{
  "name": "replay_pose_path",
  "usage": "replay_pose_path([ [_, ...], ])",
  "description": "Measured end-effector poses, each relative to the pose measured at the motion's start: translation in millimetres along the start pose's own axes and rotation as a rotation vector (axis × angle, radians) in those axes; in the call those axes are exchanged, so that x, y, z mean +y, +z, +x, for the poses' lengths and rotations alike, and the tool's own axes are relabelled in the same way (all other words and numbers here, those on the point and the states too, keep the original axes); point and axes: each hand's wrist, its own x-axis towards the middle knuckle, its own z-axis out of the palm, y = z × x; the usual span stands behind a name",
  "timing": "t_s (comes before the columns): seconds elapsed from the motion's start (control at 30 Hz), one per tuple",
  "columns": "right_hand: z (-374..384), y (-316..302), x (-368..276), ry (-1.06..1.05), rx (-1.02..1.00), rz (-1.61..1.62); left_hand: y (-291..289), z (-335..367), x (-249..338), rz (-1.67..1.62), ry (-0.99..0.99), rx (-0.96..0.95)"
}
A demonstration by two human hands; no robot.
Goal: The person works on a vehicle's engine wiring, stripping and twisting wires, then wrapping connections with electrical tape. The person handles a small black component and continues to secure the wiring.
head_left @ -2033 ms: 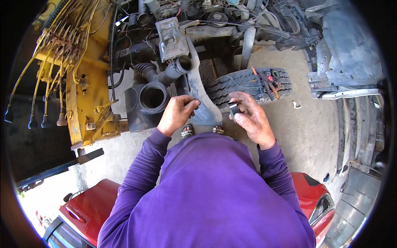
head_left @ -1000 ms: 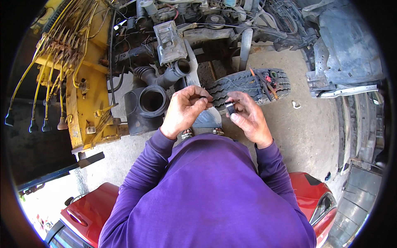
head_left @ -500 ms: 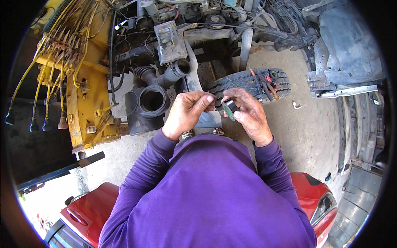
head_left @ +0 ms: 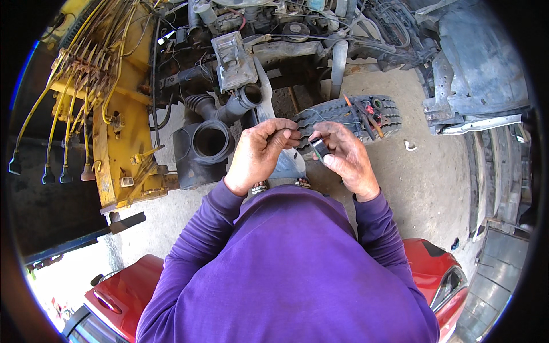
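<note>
My right hand [head_left: 347, 157] grips a small roll of black tape [head_left: 319, 150] between thumb and fingers. In the earlier frame a green core showed inside it; now mostly its black outer face shows. Just left of the roll, my left hand [head_left: 264, 150] is closed, its thumb pressed against the bent fingers. Whatever lies in that pinch is too small or hidden to make out. A narrow gap separates the two hands, which are held up in front of my body.
Beyond my hands lies a tyre [head_left: 326, 114] with hand tools [head_left: 366, 117] on top. A black air-intake housing [head_left: 200, 148] stands left of them, beside a yellow machine frame [head_left: 117, 148] with hoses. Engine parts [head_left: 274, 43] fill the far side. Red car panels [head_left: 432, 268] flank me.
The tape roll has turned in my right hand, so its green core no longer faces up. My left fingers have shifted and curled slightly, with their tips a little further forward.
</note>
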Motion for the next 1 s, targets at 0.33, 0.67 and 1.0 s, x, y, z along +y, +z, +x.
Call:
replay_pose_path([
  [0.33, 12.9, -3.1, 9.5, 0.053, -0.026, 0.213, -4.2, -0.1, -17.6, -0.502, 0.115, -0.203],
  [0.67, 11.9, 11.0, 0.9, 0.098, -0.132, 0.399, 1.6, -7.2, -17.2, -0.635, -0.034, -0.114],
  [1.0, 8.5, 4.6, 9.9, 0.185, -0.084, 0.453, 7.9, -6.5, -17.6, -0.313, 0.028, -0.021],
])
